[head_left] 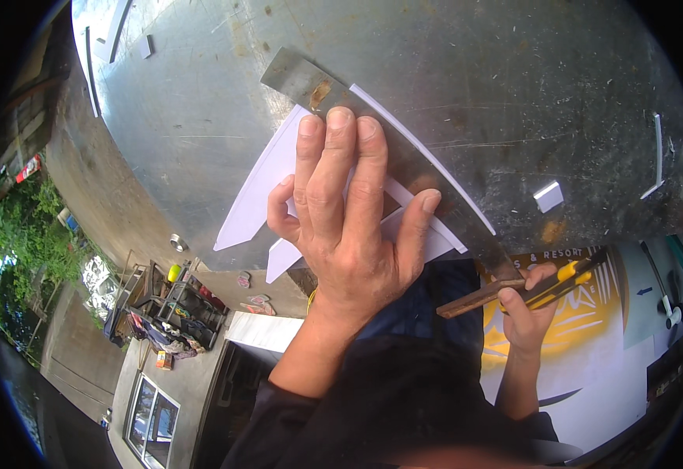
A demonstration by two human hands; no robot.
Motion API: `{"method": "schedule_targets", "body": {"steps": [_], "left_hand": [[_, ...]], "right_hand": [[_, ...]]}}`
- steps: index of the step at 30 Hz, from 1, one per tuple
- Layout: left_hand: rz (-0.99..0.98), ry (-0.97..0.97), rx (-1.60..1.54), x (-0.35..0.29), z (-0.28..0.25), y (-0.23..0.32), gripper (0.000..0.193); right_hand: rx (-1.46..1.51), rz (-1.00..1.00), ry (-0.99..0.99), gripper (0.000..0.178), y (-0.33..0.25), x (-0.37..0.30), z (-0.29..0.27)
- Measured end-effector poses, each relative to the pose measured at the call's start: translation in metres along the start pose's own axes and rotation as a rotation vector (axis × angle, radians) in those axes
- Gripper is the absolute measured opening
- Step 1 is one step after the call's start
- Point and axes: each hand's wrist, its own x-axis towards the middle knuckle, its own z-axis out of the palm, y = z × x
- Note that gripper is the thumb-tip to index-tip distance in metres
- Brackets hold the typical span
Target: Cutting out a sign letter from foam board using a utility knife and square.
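Note:
My left hand [345, 203] lies palm down with its fingers spread, pressing on a steel try square [298, 82] and the white sheet [259, 187] under it. The square's blade slants down to the right across the sheet, leaving a narrow white strip showing along its far edge. At the lower right end sits the square's rusty brown stock [478, 298]. My right hand [527, 313] is closed around a yellow and black utility knife [568, 280], and its fingers also touch the stock. The knife's cutting tip cannot be made out.
The grey metal tabletop [466, 70] carries white offcuts, including a small block [548, 197] and a thin strip [657, 156]. Below right lies a yellow and white printed panel [568, 344]. A cluttered rack [177, 313] stands beyond the table's left edge.

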Motion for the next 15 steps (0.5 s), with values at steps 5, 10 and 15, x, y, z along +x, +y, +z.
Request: {"method": "schedule_targets", "body": {"steps": [5,10,15], "left_hand": [[0.008,0.009,0.011,0.0001,-0.0005,-0.0013,0.07],[0.006,0.012,0.006,-0.0006,0.0008,-0.001,0.07],[0.008,0.017,-0.025,-0.001,0.0016,-0.0024,0.07]], "right_hand": [[0.011,0.013,-0.01,0.049,-0.0005,0.0004,0.0],[0.054,0.026,-0.01,0.047,-0.0034,0.002,0.0052],[0.046,0.063,-0.032,0.046,-0.0064,0.0017,0.0029]]}}
